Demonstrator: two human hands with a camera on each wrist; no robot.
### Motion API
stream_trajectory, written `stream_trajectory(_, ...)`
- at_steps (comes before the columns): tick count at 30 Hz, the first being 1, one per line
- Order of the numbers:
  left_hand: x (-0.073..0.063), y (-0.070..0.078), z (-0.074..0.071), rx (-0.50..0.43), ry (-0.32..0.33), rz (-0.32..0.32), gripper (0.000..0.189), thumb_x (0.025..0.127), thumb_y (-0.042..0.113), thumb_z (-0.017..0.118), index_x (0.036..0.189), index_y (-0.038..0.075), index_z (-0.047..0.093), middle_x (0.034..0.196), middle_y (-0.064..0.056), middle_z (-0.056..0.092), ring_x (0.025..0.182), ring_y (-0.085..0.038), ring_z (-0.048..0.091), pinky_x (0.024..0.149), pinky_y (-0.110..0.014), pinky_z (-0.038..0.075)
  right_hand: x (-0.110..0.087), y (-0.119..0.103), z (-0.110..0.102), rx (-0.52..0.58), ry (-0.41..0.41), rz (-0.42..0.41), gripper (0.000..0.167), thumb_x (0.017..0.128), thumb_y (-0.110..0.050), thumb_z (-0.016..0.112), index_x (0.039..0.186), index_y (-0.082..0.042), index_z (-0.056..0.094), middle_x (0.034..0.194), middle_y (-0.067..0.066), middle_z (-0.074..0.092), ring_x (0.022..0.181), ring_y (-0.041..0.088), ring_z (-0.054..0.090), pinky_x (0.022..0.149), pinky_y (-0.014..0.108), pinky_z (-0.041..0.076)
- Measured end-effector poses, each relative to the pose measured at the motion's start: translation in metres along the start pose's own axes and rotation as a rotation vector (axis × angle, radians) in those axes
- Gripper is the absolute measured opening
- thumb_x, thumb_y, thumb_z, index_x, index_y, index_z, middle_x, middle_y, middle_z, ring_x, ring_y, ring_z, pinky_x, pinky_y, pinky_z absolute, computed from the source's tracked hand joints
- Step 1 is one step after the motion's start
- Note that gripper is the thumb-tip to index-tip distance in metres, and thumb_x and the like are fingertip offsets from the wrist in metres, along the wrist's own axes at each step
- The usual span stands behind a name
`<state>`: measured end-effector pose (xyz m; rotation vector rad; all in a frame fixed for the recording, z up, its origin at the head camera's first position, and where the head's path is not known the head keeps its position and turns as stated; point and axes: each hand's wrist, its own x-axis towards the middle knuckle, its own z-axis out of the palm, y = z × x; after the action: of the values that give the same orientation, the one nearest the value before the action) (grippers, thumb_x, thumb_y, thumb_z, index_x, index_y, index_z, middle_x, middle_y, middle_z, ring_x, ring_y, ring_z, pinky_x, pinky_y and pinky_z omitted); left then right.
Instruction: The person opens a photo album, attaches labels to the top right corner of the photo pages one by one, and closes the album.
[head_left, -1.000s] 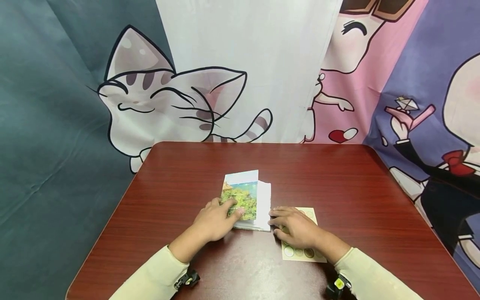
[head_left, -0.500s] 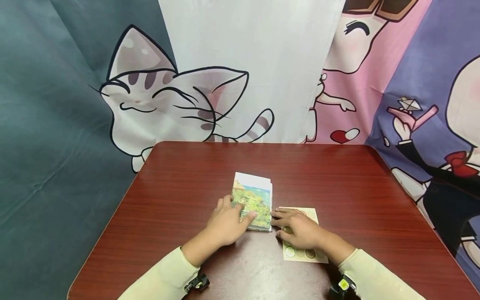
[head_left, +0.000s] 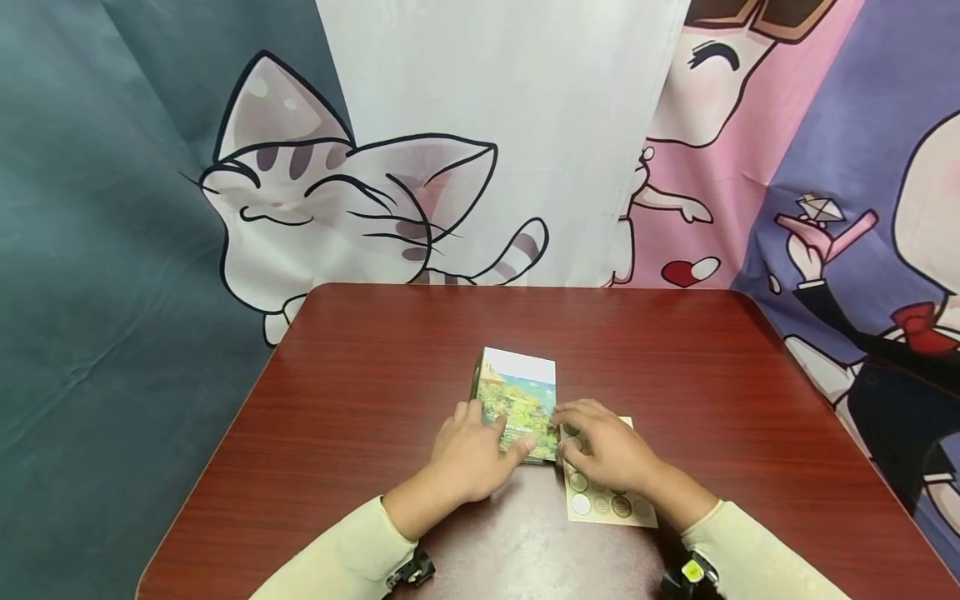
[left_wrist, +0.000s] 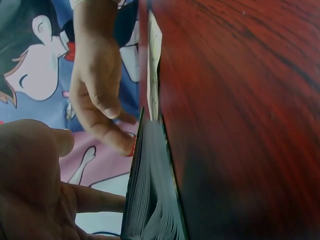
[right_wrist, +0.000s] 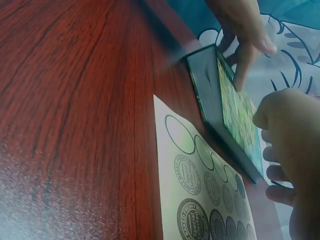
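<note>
A thick photo album (head_left: 521, 379) with a green landscape cover lies closed on the table, seen in the head view. My left hand (head_left: 471, 450) rests on the lower left of its cover, fingers extended. At the album's right edge is my right hand (head_left: 613, 450), its fingers loosely bent and the fingertips close to the cover's edge; contact is hard to tell. Beneath that hand lies a cream sticker sheet (head_left: 611, 508) of round labels, partly hidden. The left wrist view shows the album's many page edges (left_wrist: 150, 190) side-on. Printed stickers (right_wrist: 192, 215) appear large in the right wrist view.
A reddish-brown wooden table (head_left: 360, 375) carries everything. Behind it hangs a cloth backdrop (head_left: 480, 75) with cartoon figures. A small black device (head_left: 411, 571) is strapped at the left wrist, another (head_left: 690, 575) at the right.
The album's cover swung rightward and down over the white page, and the album now lies closed. My left hand moved right with it. My right hand's fingers lifted slightly and bent more.
</note>
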<state>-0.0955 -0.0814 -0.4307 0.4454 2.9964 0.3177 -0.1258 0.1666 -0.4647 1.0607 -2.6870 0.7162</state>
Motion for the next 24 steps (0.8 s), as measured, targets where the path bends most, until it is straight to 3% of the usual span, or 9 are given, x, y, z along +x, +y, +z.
stream_trajectory(2,0.000,0.004,0.002,0.026,-0.007,0.013,0.079,0.100,0.072,0.034,0.147,0.014,0.058,0.135,-0.021,0.051,0.119,-0.032,0.045,0.095,-0.048,0.045,0.000,-0.002,0.000,-0.005,-0.042,-0.024,0.037,0.090,-0.021,0.072,0.126,-0.010,0.070,0.135,0.009,0.064,0.130,0.030,0.055,0.107,0.051,0.045)
stream_trajectory(6,0.001,0.008,0.006,0.060,-0.027,0.029,0.078,0.100,0.071,0.036,0.148,0.013,0.056,0.137,-0.021,0.050,0.121,-0.031,0.044,0.096,-0.047,0.044,-0.003,-0.006,0.003,-0.019,-0.126,-0.056,0.037,0.093,-0.023,0.070,0.129,-0.011,0.070,0.142,0.009,0.060,0.135,0.032,0.051,0.109,0.053,0.042)
stream_trajectory(12,0.001,0.008,0.006,0.054,-0.041,0.037,0.078,0.100,0.071,0.037,0.148,0.013,0.056,0.138,-0.021,0.048,0.120,-0.032,0.044,0.094,-0.046,0.045,-0.006,-0.008,0.002,-0.031,-0.154,-0.055,0.037,0.094,-0.025,0.069,0.129,-0.013,0.071,0.145,0.008,0.058,0.136,0.029,0.050,0.110,0.053,0.041)
stream_trajectory(20,0.005,-0.012,-0.008,-0.068,0.072,-0.049,0.063,0.098,0.062,0.053,0.128,0.009,0.070,0.127,-0.017,0.053,0.112,-0.033,0.051,0.090,-0.047,0.048,-0.006,-0.010,0.002,-0.040,-0.165,-0.032,0.042,0.094,-0.026,0.068,0.133,-0.010,0.068,0.146,0.010,0.057,0.137,0.033,0.050,0.110,0.054,0.040)
stream_trajectory(24,0.006,-0.022,-0.016,-0.103,0.096,-0.080,0.053,0.096,0.055,0.061,0.123,0.010,0.071,0.121,-0.015,0.054,0.107,-0.031,0.056,0.085,-0.047,0.050,-0.008,-0.008,-0.001,-0.048,-0.141,-0.026,0.041,0.094,-0.024,0.069,0.133,-0.009,0.069,0.143,0.012,0.059,0.134,0.037,0.052,0.110,0.056,0.040)
